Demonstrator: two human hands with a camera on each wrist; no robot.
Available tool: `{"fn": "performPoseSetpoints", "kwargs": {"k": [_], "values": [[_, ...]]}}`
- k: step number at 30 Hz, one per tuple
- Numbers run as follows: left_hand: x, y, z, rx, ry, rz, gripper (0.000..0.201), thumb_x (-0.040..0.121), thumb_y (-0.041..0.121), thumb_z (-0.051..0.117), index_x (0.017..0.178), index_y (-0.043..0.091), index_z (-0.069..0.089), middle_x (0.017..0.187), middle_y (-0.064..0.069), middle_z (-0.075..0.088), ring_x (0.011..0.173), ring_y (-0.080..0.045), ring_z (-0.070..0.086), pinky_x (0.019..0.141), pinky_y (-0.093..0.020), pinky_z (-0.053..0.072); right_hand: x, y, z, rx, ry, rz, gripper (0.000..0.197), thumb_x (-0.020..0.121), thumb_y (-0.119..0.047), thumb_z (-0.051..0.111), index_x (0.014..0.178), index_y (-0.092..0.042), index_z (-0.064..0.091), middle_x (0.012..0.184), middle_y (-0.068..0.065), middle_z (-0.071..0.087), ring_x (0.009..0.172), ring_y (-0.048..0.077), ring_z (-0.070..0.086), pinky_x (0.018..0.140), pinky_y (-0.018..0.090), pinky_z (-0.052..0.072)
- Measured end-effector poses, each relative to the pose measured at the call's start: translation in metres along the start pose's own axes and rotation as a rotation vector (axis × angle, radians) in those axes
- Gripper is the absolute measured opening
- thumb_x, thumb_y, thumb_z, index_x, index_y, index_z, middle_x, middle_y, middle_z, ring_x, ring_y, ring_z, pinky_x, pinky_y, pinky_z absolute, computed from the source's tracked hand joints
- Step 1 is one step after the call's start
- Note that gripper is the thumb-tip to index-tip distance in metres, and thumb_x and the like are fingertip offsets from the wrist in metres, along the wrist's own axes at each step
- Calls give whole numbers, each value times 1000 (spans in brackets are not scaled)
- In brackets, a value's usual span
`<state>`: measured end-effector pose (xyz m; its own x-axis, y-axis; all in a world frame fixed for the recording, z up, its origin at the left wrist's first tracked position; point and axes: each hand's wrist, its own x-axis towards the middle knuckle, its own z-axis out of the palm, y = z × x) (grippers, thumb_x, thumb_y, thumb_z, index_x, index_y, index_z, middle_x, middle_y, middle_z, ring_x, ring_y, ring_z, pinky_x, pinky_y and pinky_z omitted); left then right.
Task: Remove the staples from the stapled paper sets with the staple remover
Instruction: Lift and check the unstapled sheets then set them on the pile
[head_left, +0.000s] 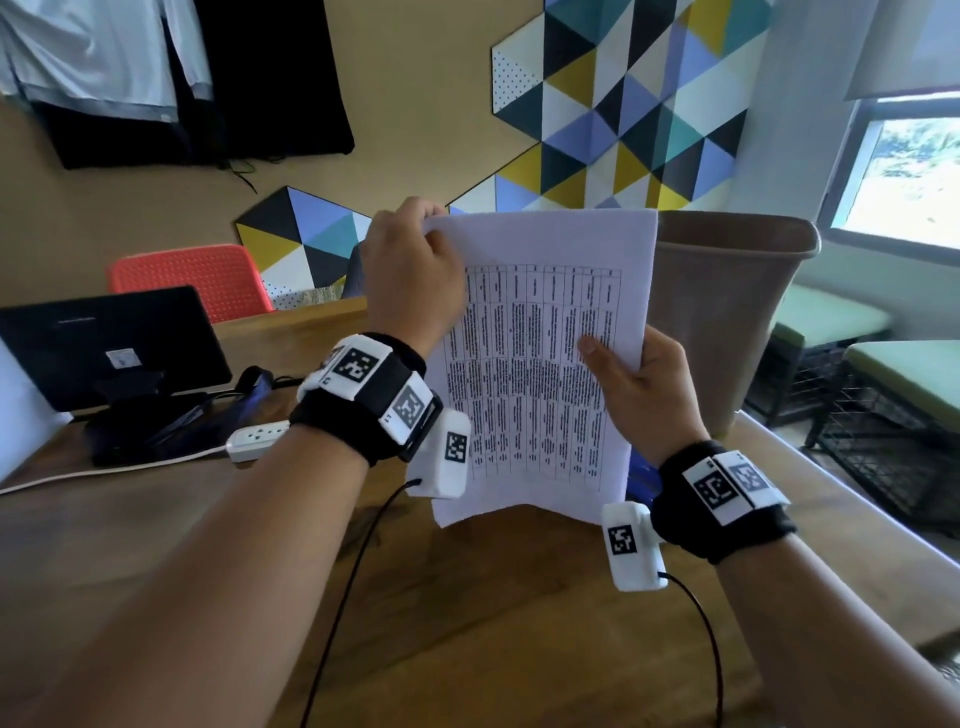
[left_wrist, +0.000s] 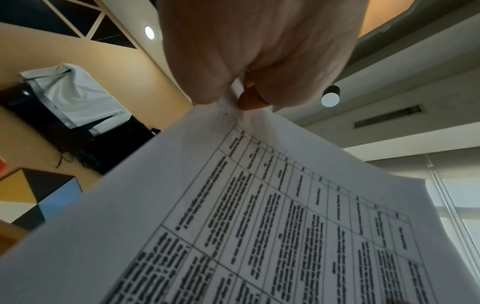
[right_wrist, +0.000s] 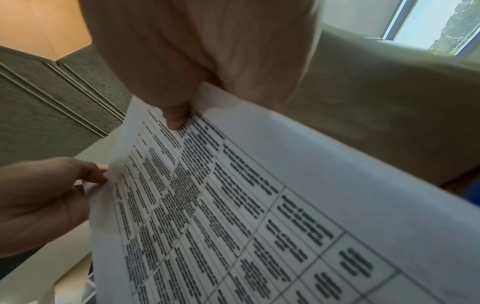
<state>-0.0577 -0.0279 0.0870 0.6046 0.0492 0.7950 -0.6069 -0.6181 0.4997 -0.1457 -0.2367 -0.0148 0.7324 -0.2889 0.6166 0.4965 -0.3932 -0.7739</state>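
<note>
I hold a white paper set (head_left: 540, 364) printed with a table upright above the wooden table (head_left: 467, 623). My left hand (head_left: 431, 223) pinches its top left corner between thumb and fingers, seen close in the left wrist view (left_wrist: 239, 96). My right hand (head_left: 618, 358) grips the sheets' right edge, thumb pressed on the printed face (right_wrist: 182, 115). The right wrist view shows the paper set (right_wrist: 259, 205) and the left hand (right_wrist: 85, 179) at its far corner. The pinched corner is covered by fingers, so no staple shows. No staple remover is in any view.
A brown waste bin (head_left: 727, 312) stands right behind the sheets. A black screen (head_left: 104, 343), dark cables and a white power strip (head_left: 257, 439) lie at the left. Something blue (head_left: 641, 475) peeks out under the paper's lower right. An orange chair (head_left: 192, 280) is beyond.
</note>
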Motion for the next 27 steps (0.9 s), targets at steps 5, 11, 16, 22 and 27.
{"fn": "performPoseSetpoints", "kwargs": {"k": [5, 11, 16, 22, 27], "values": [[9, -1, 2, -15, -7, 10, 35, 93, 15, 37, 103, 7, 69, 106, -15, 68, 101, -32, 61, 82, -29, 39, 0, 1, -3, 9, 8, 28, 9, 102, -21, 68, 105, -29, 70, 93, -19, 77, 89, 6, 72, 79, 29, 58], [21, -1, -4, 38, -123, -37, 32, 94, 12, 41, 88, -3, 68, 96, -15, 73, 94, -34, 64, 82, -36, 49, 9, 1, -7, 107, -118, 201, 13, 101, -28, 67, 109, -23, 75, 105, 6, 78, 98, 24, 74, 88, 45, 60], [4, -39, 16, 66, -350, -248, 34, 99, 16, 46, 88, -3, 72, 88, -19, 65, 82, -32, 59, 77, -44, 53, -4, 20, -5, 14, -234, 365, 15, 102, -28, 66, 113, -21, 75, 100, 2, 80, 91, 24, 76, 88, 48, 62], [-34, -75, 33, -162, -417, -572, 35, 95, 20, 53, 129, 17, 62, 126, -8, 67, 116, -30, 63, 100, -44, 53, -14, 39, 2, -30, -256, 397, 17, 101, -33, 66, 110, -23, 76, 102, 1, 81, 95, 28, 77, 89, 58, 61], [-81, -85, 34, -381, -451, -728, 69, 95, 25, 56, 154, 36, 24, 122, -2, 66, 107, -26, 68, 100, -52, 53, -12, 44, 2, 5, -150, 343, 22, 101, -33, 67, 120, -25, 74, 109, -5, 80, 103, 22, 75, 95, 57, 59]]}}
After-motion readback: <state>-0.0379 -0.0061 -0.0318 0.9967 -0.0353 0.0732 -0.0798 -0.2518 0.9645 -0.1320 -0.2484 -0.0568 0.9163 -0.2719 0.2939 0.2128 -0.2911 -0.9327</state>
